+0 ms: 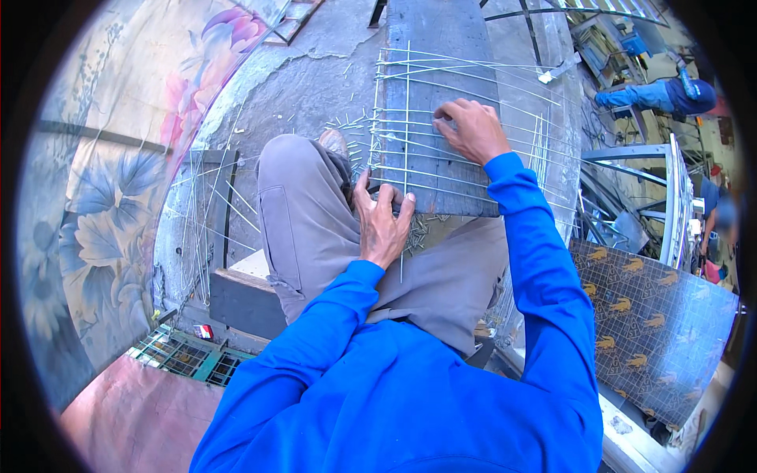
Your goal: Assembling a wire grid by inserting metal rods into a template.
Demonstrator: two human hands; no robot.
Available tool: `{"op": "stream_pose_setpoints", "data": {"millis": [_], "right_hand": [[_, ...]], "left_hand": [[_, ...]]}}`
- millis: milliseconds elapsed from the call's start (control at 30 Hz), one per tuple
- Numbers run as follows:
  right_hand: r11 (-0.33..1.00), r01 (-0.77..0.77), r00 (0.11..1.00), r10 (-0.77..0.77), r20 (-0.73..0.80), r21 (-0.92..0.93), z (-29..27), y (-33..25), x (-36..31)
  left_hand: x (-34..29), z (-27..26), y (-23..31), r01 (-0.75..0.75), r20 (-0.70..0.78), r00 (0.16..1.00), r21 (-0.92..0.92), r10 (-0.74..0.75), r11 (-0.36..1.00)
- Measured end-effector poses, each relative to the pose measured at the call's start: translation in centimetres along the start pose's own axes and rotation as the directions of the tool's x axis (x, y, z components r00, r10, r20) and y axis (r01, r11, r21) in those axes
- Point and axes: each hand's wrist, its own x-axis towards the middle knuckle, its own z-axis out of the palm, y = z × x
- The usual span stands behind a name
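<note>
Thin metal rods (441, 84) lie crosswise over a dark board (441, 24), crossed by one long lengthwise rod (407, 87). At the board's near left corner, my left hand (384, 225) is curled round the near part of this grid, its thumb against the lengthwise rod and another finger at the left edge. My right hand (477, 134) is over the middle of the board, thumb and fingertips bent together in a pinch beside the cross rods. What lies between those fingertips is too small to make out. The rods stick out past the board's right side.
Short cut metal pieces (359, 122) are scattered on the concrete floor left of the board. More long rods (209, 205) lean at the left, near a flowered cloth (118, 189). On the right are a metal frame (670, 197), a patterned panel (646, 315) and another person (662, 94).
</note>
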Motion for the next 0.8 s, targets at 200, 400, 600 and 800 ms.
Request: {"op": "stream_pose_setpoints", "data": {"millis": [200,400,600,800], "right_hand": [[0.999,0.016,0.999,-0.018,0.044,0.035,1.0,-0.8,0.7],[0.996,-0.026,0.998,0.020,0.066,0.086,0.8,-0.5,1.1],[0.991,-0.118,0.988,0.110,-0.113,-0.066,1.3,3.6,5.2],[0.944,-0.140,0.979,0.088,-0.183,-0.298,2.3,8.5,7.9]], "left_hand": [[0.1,-0.1,0.0,-0.010,-0.001,1.000,-0.006,0.010,1.000],[-0.1,-0.3,0.3,0.003,0.007,1.000,0.000,-0.003,1.000],[-0.1,-0.5,0.5,0.016,0.010,1.000,-0.025,-0.016,1.000],[-0.1,-0.1,0.3,-0.005,0.012,1.000,-0.022,0.005,1.000]]}}
